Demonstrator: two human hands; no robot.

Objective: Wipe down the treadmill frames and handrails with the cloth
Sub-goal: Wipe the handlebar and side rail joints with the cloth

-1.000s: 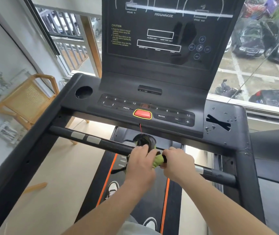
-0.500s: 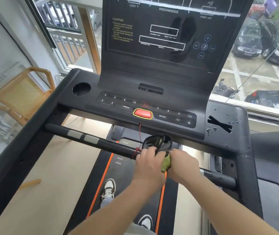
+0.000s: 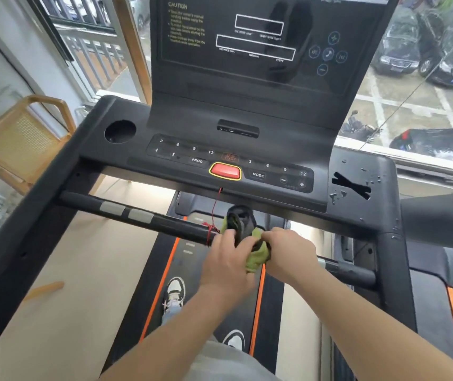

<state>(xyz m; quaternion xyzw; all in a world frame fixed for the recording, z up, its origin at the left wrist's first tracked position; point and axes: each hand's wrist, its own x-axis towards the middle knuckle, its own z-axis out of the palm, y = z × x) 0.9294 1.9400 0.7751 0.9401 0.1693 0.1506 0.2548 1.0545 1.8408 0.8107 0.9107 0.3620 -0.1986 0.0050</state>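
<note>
Fig.: L hand (image 3: 229, 261) & R hand (image 3: 288, 254), fingers curled, both grip the green cloth (image 3: 258, 257) bunched on the black handrail (image 3: 165, 224) at mid-bar, below the red button (image 3: 225, 171); red cord (image 3: 211, 229) tied just beside L hand

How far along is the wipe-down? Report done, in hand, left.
Done: nothing provable; no surface shows clear wipe marks. In hand: left hand and right hand grip the cloth at the bar, near its middle. Left: droplets on the right corner of the console, and probably the side rail.
</note>
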